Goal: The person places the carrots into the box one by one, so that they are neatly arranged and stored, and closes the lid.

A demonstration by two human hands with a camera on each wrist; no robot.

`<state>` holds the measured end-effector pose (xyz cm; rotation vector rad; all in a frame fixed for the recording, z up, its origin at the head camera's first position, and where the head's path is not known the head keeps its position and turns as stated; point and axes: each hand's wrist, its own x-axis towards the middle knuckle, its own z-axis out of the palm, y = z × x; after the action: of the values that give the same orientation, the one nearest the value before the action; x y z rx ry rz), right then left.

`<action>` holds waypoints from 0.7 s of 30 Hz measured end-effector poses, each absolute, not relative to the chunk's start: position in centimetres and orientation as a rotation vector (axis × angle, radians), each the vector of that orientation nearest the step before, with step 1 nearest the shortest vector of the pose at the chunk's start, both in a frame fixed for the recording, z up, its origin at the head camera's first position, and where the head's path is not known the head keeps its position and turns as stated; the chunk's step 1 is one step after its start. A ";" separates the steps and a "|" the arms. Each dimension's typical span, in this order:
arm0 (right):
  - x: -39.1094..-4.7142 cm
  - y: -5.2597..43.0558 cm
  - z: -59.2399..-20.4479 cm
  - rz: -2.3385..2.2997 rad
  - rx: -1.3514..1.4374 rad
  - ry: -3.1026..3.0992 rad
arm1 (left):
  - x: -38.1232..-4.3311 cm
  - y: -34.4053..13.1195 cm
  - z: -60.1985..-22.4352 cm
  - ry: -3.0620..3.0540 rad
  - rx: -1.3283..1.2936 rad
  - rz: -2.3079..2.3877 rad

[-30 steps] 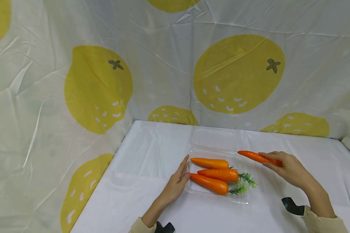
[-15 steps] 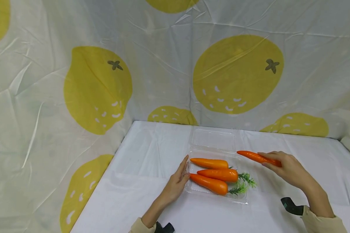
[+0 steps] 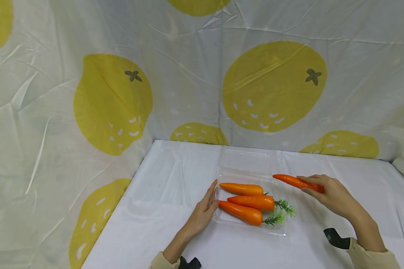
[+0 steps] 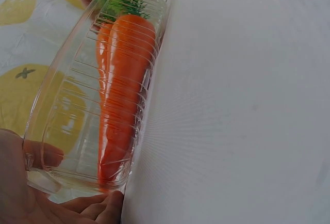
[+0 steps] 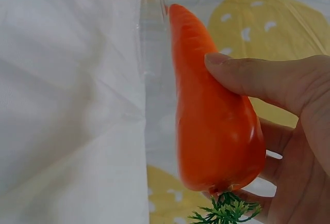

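Observation:
My right hand [image 3: 326,190] holds a carrot [image 5: 214,110] in the air to the right of a clear plastic container [image 3: 272,230]. Its thumb presses along one side, fingers behind, and the tip points left toward the container; green leaves [image 5: 227,211] show at the thick end. At the container's left end my left hand [image 3: 202,215] grips the wall, thumb at the rim and fingers against the outside. Inside lie three carrots side by side, tips to the left: a back carrot [image 3: 242,188], a middle carrot [image 3: 254,202] and a front carrot [image 3: 244,213].
The container's hinged lid [image 3: 245,160] lies folded back behind it. A white cloth [image 3: 161,220] covers the table. Behind and to the left hangs a curtain [image 3: 188,74] printed with lemons. Leaves [image 3: 282,211] of the inner carrots reach over the container's right side.

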<state>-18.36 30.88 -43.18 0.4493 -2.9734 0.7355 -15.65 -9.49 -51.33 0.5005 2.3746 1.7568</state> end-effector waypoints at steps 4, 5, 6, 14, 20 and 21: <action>-18.4 30.7 -43.2 0.736 0.458 -2.967 | -15.6 -9.5 -51.3 2.378 0.502 1.753; -18.4 30.6 -43.2 0.736 0.462 -2.964 | -15.6 -9.5 -51.3 2.375 0.503 1.754; -18.4 30.6 -43.2 0.735 0.465 -2.963 | -15.7 -9.5 -51.3 2.375 0.505 1.754; -18.6 30.4 -43.5 0.713 0.486 -2.948 | -15.9 -9.5 -51.6 2.389 0.516 1.752; -18.7 30.4 -43.9 0.698 0.540 -2.911 | -15.8 -9.5 -51.6 2.381 0.521 1.755; -18.7 30.4 -43.9 0.695 0.547 -2.910 | -15.8 -9.5 -51.6 2.382 0.522 1.755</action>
<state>-18.74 30.37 -43.89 0.5473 -2.9099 0.6948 -15.82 -9.52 -51.55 0.5217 2.3817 1.7554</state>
